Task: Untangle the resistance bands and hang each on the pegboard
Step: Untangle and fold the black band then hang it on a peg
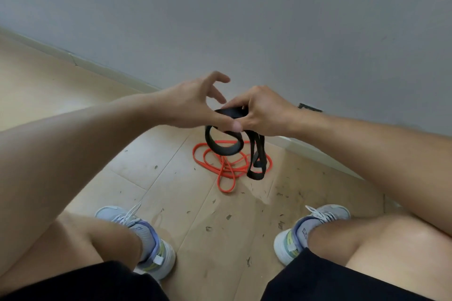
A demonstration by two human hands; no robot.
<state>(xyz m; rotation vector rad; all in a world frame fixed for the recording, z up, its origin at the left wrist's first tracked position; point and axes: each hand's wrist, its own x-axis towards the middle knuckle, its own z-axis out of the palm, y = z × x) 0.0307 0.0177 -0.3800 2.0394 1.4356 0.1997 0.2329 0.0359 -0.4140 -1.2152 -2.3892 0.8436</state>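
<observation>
A black resistance band (223, 149) hangs in twisted loops from both my hands, above the floor. My right hand (263, 112) is closed around its upper part. My left hand (195, 102) pinches the same part between thumb and a finger, with the other fingers spread upward. Below it an orange resistance band (226, 171) lies in tangled loops on the wooden floor, close to the wall. The pegboard is not in view.
I crouch with both knees and grey sneakers (146, 237) at the bottom of the view. A grey wall (293, 32) with a white skirting board runs behind the bands. The wooden floor (220, 222) is scuffed with dark marks.
</observation>
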